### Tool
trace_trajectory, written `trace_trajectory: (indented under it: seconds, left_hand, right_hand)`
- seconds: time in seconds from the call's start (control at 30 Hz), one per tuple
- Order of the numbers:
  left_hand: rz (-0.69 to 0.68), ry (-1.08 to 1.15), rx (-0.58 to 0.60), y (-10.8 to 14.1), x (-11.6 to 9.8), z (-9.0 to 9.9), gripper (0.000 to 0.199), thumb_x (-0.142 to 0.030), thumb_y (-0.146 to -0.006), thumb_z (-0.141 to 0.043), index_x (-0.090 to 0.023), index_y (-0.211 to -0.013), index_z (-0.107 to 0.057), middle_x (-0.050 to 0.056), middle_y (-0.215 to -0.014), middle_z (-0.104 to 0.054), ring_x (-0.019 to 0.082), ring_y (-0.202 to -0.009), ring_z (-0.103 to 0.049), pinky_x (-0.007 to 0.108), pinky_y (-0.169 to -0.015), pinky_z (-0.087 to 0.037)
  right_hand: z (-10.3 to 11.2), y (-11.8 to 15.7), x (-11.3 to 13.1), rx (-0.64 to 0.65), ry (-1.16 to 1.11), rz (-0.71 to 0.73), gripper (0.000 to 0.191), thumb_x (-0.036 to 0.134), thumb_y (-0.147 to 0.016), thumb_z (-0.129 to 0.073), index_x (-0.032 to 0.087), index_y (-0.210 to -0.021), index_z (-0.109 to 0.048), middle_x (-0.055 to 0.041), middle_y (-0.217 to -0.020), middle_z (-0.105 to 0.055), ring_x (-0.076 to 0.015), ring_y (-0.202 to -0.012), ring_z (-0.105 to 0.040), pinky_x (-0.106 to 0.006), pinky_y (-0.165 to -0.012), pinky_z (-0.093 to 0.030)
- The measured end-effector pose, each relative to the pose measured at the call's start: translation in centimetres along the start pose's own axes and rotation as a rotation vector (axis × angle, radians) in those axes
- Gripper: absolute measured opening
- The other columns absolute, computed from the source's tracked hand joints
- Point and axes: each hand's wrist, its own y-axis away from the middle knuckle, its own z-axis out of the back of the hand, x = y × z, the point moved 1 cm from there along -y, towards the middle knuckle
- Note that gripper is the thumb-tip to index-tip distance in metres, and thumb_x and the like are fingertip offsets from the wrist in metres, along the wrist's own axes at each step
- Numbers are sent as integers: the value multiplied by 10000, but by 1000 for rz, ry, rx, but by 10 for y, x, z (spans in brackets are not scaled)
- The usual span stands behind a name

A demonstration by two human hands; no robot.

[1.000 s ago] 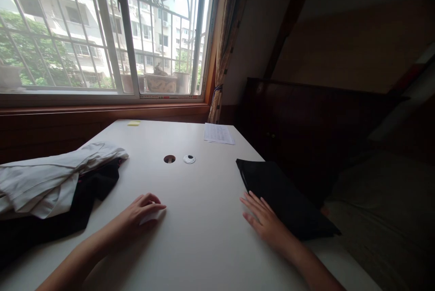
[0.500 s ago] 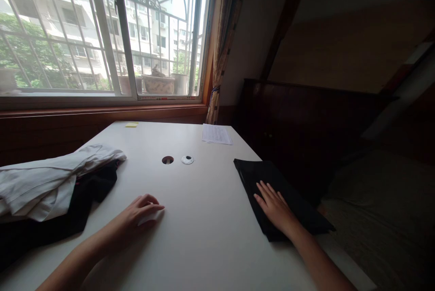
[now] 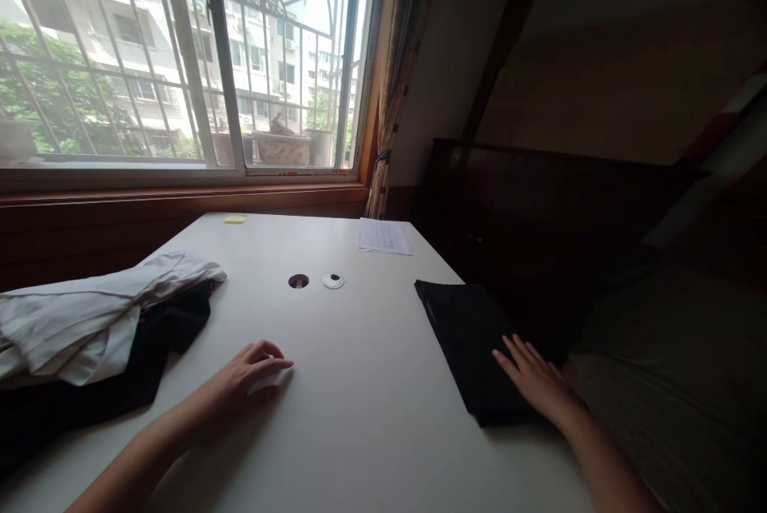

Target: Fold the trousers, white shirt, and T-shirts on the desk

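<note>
Light garment [image 3: 89,317] over black garment [image 3: 141,365]: heaped on surface [image 3: 359,401], left of left fingers. Left hand [image 3: 247,373]: fingers loosely curled, tips apart. Round hole [image 3: 299,281] and round cover [image 3: 333,281]: beyond left fingers, slightly right. Papers [image 3: 384,236]: farther beyond, between left and right fingers. Folded black cloth [image 3: 470,353]: under right fingers, extending left and beyond. Right hand [image 3: 536,377]: fingers extended, slightly spread, flat on cloth.

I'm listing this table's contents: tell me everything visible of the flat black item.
The flat black item looks like neatly folded fabric, roughly four-sided, with a faint sheen along its left edge. It lies on the right of the white table. The right hand is over its right part; whether they touch is unclear.
</note>
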Motion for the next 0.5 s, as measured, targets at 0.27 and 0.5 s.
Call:
trace_trajectory:
  seconds: [0.27,0.5]
  left_hand:
    - [-13,3,-21,-1,-3,1,320,-314,-1015,-564,-318,-1323,-651,108,-1245,-620,244,-1070,-638,407,-949,-567]
    - [-13,-4,-22,-3,-1,1,335,-293,-1001,-577,-339,-1326,-644,91,-1239,-626,239,-1068,-641,396,-953,-565]
  right_hand:
    - [36,1,58,-213,-75,244,782,643,-1008,-181,175,-1622,-304,-76,-1713,-213,-280,-1582,-170,-588,-1266,-178]
    - [78,-29,139,-217,-149,421,734,607,-1049,-155,179,-1637,-251,-72,-1722,-179,-235,-1587,-146,-511,-1285,-155]
